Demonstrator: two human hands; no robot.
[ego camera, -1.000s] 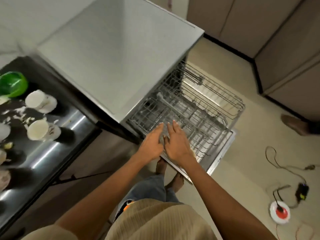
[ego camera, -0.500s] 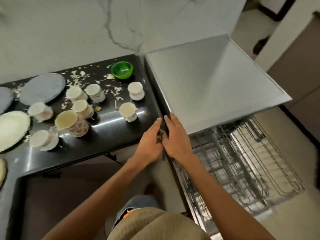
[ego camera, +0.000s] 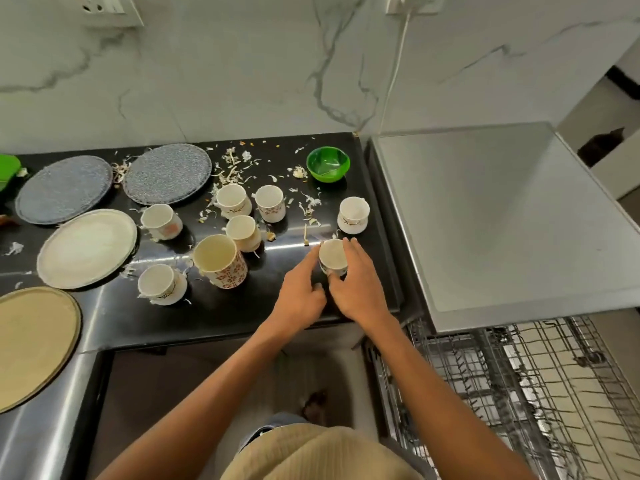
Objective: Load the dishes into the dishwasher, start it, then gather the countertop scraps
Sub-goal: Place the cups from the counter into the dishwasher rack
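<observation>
- Cup [ego camera: 332, 255]: stands upright on the dark surface [ego camera: 291, 317], mouth up, between your two hands, near the front edge.
- Right hand [ego camera: 360, 285]: fingers curled round the cup's right side, holding it.
- Left hand [ego camera: 300, 295]: fingertips touch the left side; straight, not clasping.
- Cup's look: small, white, empty, faint pattern low down.
- Dishwasher rack [ego camera: 512, 382]: to the right of and below your right hand.
</observation>
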